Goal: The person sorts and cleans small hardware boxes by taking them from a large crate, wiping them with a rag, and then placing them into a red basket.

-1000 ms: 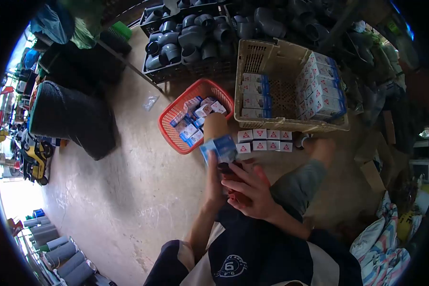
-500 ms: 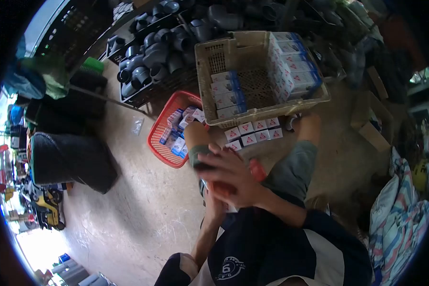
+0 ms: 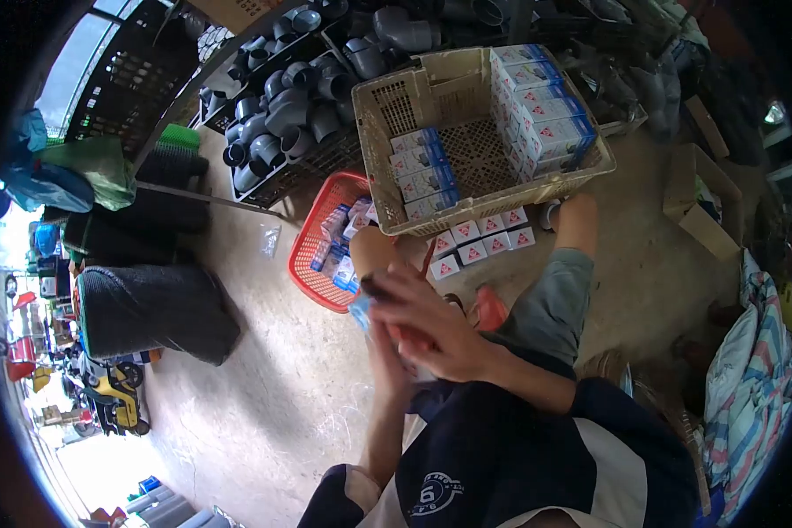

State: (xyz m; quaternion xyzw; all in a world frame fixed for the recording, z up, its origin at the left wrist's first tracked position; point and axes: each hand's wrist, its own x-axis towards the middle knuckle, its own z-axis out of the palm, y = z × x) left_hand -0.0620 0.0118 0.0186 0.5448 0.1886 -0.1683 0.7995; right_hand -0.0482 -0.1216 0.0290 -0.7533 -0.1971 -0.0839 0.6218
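Observation:
My left hand [image 3: 387,352] is closed around a small white and light-blue box [image 3: 361,310], mostly hidden by my fingers. Over it lies my right hand [image 3: 436,326], smeared by motion. A red object with a dark end [image 3: 411,339] shows under its palm, and its kind cannot be made out. Beyond my hands, a red plastic basket [image 3: 301,275] holds several small blue and white boxes. Small white boxes with red triangle marks [image 3: 473,252] stand in two rows on the floor between my feet.
A beige crate [image 3: 502,201] ahead holds stacked white and blue boxes [image 3: 550,132]. Behind it are black crates of grey pipe elbows [image 3: 286,114]. A dark mesh roll [image 3: 154,312] stands left, an open carton [image 3: 700,198] right, with a striped sack [image 3: 748,370] nearer.
The view has shifted slightly, so the surroundings sit a little further right. My right hand has moved a little over the left, and light blue now shows beyond the left fingertips.

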